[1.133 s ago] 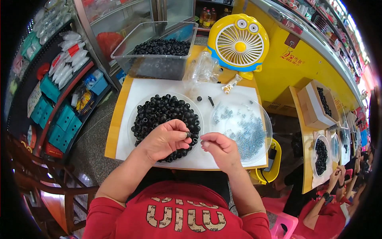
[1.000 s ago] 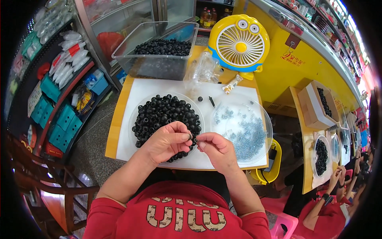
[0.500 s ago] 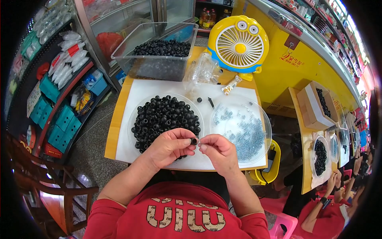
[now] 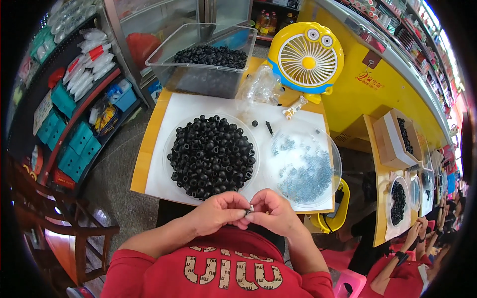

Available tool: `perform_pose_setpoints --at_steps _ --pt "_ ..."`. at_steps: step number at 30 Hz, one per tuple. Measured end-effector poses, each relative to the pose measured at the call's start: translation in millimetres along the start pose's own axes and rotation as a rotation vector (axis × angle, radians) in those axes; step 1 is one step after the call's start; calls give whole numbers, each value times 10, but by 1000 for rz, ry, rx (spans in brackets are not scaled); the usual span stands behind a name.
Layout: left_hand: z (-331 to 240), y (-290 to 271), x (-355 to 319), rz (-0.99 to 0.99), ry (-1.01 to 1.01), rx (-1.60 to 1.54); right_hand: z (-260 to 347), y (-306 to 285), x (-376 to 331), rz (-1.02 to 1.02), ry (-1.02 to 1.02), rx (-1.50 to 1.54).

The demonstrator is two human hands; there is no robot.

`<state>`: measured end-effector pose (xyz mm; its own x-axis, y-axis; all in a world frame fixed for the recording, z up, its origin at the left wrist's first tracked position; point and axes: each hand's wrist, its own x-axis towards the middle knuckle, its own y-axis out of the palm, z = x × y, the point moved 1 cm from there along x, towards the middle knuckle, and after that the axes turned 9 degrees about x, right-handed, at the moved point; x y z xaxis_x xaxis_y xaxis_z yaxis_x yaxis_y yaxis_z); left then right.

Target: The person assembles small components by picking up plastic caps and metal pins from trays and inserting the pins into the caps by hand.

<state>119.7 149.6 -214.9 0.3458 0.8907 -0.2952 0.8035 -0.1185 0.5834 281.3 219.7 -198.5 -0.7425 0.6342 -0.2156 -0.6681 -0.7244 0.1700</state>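
Note:
My left hand (image 4: 218,214) and my right hand (image 4: 272,212) meet at the table's front edge, close to my red shirt. Both are closed in a pinch, thumbs and forefingers around one small black hollow bead (image 4: 248,211), mostly hidden by the fingertips. Just beyond them, a round clear dish (image 4: 166,158) holds a heap of black hollow beads (image 4: 211,156). To its right, another clear dish (image 4: 340,161) holds small clear bluish pieces (image 4: 310,174) spread thinly. A single black bead (image 4: 255,123) and a thin black stick-like part (image 4: 269,127) lie between the dishes.
At the back stands a clear plastic bin (image 4: 198,82) of black beads. Beside it are a crumpled plastic bag (image 4: 261,87), a small tube (image 4: 295,108) and a yellow fan (image 4: 308,59). A yellow bucket (image 4: 340,211) is below right. Other people work at a table (image 4: 380,198) further right.
Both hands have drawn back toward my body with the bead, uncovering the front of the heap. Their fingertips are now closer together around it.

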Motion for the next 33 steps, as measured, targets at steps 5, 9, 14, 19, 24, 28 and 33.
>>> perform_pose_setpoints --at_steps 5,9,14,19,24,28,33 --pt "89 -179 -220 21 -59 -67 -83 -110 63 -119 -131 -123" --pt "-2 -227 -355 -26 -58 -10 25 -93 242 -279 -339 -532" --pt "20 -308 -421 -29 -19 35 92 71 541 -240 -538 -750" --pt "-63 -255 -366 -35 0 61 79 157 812 -196 -475 -1185" --pt "-115 -249 -347 -111 41 59 18 275 919 -199 -578 -1157" --pt "-121 -218 -323 -192 92 77 9 313 946 -171 -562 -1182" --pt "-150 -144 -229 -289 103 156 -25 237 882 -231 -586 -1213"
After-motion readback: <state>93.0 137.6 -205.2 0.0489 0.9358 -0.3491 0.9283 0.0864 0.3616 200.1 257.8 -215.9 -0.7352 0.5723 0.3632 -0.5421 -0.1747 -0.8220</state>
